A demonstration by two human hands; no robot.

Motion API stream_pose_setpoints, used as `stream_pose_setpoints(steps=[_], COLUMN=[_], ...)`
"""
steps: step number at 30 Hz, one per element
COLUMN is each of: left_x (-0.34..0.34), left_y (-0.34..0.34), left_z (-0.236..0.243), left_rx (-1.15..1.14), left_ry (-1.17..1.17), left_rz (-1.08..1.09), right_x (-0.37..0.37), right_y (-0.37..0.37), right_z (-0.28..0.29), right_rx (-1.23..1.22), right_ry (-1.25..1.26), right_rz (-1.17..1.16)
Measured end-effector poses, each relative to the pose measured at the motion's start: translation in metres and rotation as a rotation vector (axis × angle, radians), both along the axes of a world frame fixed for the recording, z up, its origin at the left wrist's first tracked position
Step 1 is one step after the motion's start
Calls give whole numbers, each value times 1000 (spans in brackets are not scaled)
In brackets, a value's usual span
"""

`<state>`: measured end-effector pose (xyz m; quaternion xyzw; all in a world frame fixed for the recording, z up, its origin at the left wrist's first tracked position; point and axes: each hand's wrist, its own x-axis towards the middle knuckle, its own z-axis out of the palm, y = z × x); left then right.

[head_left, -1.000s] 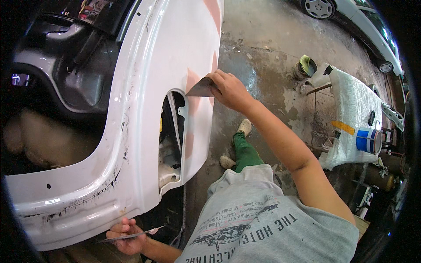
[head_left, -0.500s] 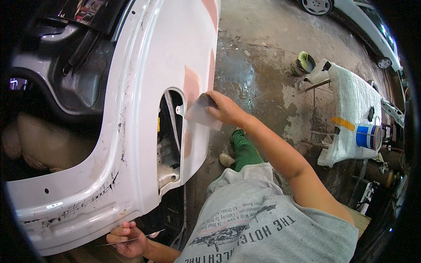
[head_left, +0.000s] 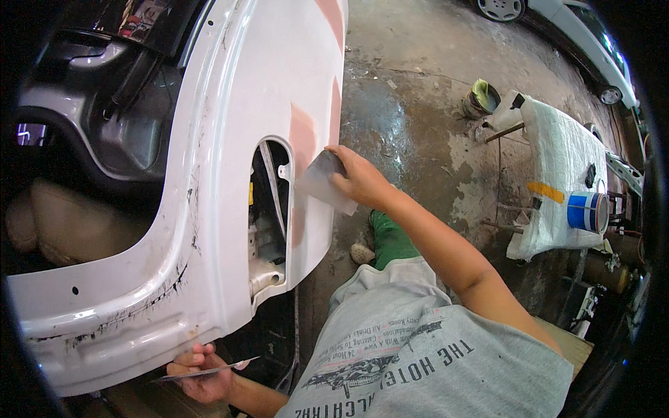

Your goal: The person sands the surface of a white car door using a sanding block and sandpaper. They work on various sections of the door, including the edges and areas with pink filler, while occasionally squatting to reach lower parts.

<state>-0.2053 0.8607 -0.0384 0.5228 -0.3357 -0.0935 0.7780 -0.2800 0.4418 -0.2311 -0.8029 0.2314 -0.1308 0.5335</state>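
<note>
My right hand (head_left: 362, 182) pinches a thin grey, see-through putty spreader (head_left: 323, 187). Its edge lies against the white car body panel (head_left: 244, 83), just right of an oval opening (head_left: 268, 202). Pink body filler (head_left: 302, 132) is spread in a patch above the blade, and a fainter smear runs below it. Low on the left, beside the panel's lower edge, my left hand (head_left: 201, 382) is closed on a thin flat plate (head_left: 233, 365), seen nearly edge-on. A small pink dab of filler (head_left: 242, 364) sits near the plate's right end.
At the right, a blue-and-white can (head_left: 587, 212) stands on a stand covered with white sheeting (head_left: 557, 146). A bucket (head_left: 482, 101) with something yellow-green in it sits on the stained concrete floor (head_left: 411, 63). Another car (head_left: 582, 42) is parked at the upper right.
My right hand and the spreader have shifted only slightly on the panel; the blade looks less blurred. The plate in my left hand has tilted a little.
</note>
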Motion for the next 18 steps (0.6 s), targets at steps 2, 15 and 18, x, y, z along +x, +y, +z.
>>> stream_pose_setpoints(steps=[2, 15, 18], left_x=[-4, -1, 0], left_y=[-7, -6, -2], left_z=[0, -4, -5], left_rx=[10, -39, -28], left_ry=[-7, 4, 3], left_rz=[110, 45, 65], right_x=[3, -10, -14], right_y=[1, 33, 41], right_z=[-5, -13, -17], right_rx=[-62, -135, -122], right_ry=[-28, -19, -39], right_rz=[-29, 50, 42])
